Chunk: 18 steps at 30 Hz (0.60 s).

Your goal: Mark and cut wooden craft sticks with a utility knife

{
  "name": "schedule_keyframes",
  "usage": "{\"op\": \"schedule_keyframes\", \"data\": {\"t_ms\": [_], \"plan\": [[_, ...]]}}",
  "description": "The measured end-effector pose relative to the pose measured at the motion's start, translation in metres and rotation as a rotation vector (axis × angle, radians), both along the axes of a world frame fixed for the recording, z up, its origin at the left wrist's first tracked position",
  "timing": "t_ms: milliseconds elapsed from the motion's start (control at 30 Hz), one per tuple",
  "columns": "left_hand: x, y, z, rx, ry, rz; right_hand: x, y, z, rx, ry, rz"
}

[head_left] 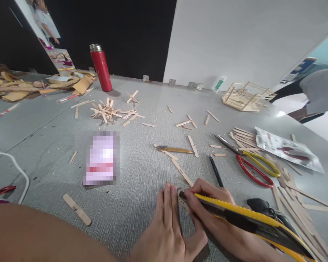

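My right hand [203, 187] is closed around a yellow and black utility knife [246, 215]. The tip of the knife meets a wooden craft stick [183, 204] on the grey table, partly covered by my hands. Beside it, my left hand [166, 233] lies flat with fingers stretched forward and thumb out to the right, close to the stick; whether its fingertips press on it I cannot tell. Just ahead lie another craft stick [181, 171] and a slim amber-coloured tool [177, 149]. A black pen [216, 170] rests past my right hand.
Scissors [258, 169] with red and yellow handles, a silver packet [288, 149] and loose sticks [297, 207] lie right. A stick frame [247, 97] stands behind. Left are a red flask [101, 69], a stick pile [106, 111] and a blurred purple-white object [101, 158]. People are behind.
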<state>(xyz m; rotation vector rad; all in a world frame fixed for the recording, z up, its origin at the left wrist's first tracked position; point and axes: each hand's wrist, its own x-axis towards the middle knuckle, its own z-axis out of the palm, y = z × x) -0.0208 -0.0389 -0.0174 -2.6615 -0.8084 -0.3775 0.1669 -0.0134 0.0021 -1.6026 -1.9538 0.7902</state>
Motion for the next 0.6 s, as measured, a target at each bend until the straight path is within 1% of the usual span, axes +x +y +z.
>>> {"op": "schedule_keyframes", "data": {"t_ms": [200,333,467,600], "plan": [[-0.0006,-0.001,0.0038,0.028,-0.027,0.024,0.0006,-0.0003,-0.0014,-0.036,-0.002,0.007],[-0.0003,0.0006,0.0028,0.043,-0.023,0.017,-0.001,-0.0004,0.0,0.0,-0.032,-0.005],[-0.0008,-0.0011,0.001,0.029,-0.016,0.018,-0.0043,-0.0003,0.0033,0.03,-0.049,0.022],[-0.0016,-0.0021,0.0007,0.041,-0.015,-0.001,-0.0091,-0.0006,0.005,0.074,-0.017,0.048]]}}
